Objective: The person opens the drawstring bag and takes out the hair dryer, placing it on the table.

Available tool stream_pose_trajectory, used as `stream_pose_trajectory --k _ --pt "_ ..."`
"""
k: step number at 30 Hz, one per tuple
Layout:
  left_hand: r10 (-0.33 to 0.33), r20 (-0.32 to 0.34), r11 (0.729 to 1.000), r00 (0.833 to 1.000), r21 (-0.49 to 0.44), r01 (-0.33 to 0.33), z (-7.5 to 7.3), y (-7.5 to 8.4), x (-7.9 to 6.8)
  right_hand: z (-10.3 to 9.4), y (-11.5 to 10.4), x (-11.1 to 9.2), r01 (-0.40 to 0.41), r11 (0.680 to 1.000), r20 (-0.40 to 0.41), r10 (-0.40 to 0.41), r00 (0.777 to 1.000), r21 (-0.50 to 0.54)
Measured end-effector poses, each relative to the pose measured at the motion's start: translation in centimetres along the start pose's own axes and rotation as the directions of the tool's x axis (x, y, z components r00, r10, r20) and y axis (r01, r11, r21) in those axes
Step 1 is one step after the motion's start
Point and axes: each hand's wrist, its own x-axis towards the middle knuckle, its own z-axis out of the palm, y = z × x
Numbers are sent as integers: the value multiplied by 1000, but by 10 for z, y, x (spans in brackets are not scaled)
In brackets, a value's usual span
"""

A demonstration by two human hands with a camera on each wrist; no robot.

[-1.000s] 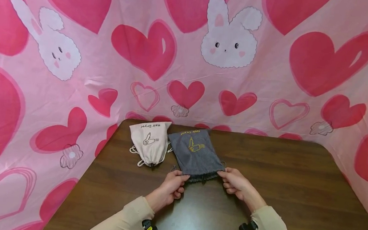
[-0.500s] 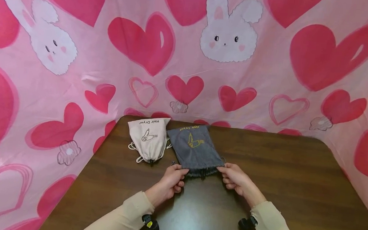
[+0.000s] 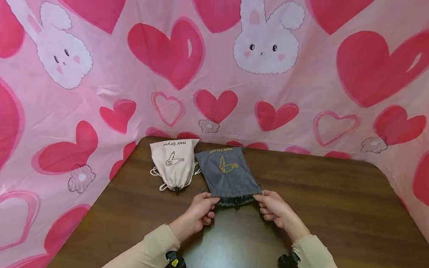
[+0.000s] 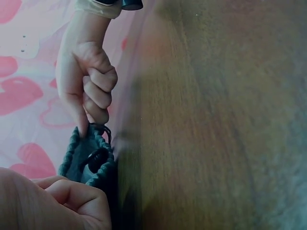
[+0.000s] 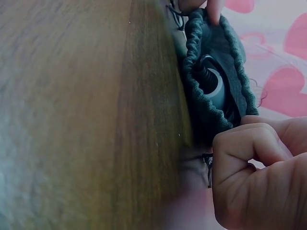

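Observation:
A grey drawstring bag [image 3: 226, 173] with yellow "Hair Dryer" lettering and a yellow dryer outline lies on the table, its mouth toward the person. My left hand [image 3: 200, 213] pinches the left corner of the mouth between thumb and fingers. At the right corner, my right hand [image 3: 276, 209] pinches the rim the same way. The gathered mouth is spread apart between them. Inside it, the right wrist view shows a grey rounded handle end [image 5: 218, 93] with a black ribbed cord [image 5: 205, 79]. Cloth hides the rest of that object.
A cream drawstring bag [image 3: 173, 162] with the same dryer print lies left of the grey one, its neck drawn in and white cords at its sides. The brown wooden table [image 3: 326, 212] reaches a pink cloth backdrop [image 3: 303, 86] with hearts and rabbits.
The head view has shifted slightly. Both hands keep their pinch on the grey bag's rim, and the two bags lie as before.

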Motion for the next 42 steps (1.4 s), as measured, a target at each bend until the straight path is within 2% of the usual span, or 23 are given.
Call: stream_pose_trajectory --k 18,28,42 --pt "5 -12 1000 1000 -13 -5 -3 1 -6 -4 1 0 4 1000 -12 -4 1000 18" --pt "-11 12 1000 1000 -28 12 -3 -1 -4 -1 0 -2 4 1000 -13 -4 1000 26" --pt "2 -35 996 999 -90 -5 0 -3 -8 1 0 -2 10 999 -24 -10 1000 36"
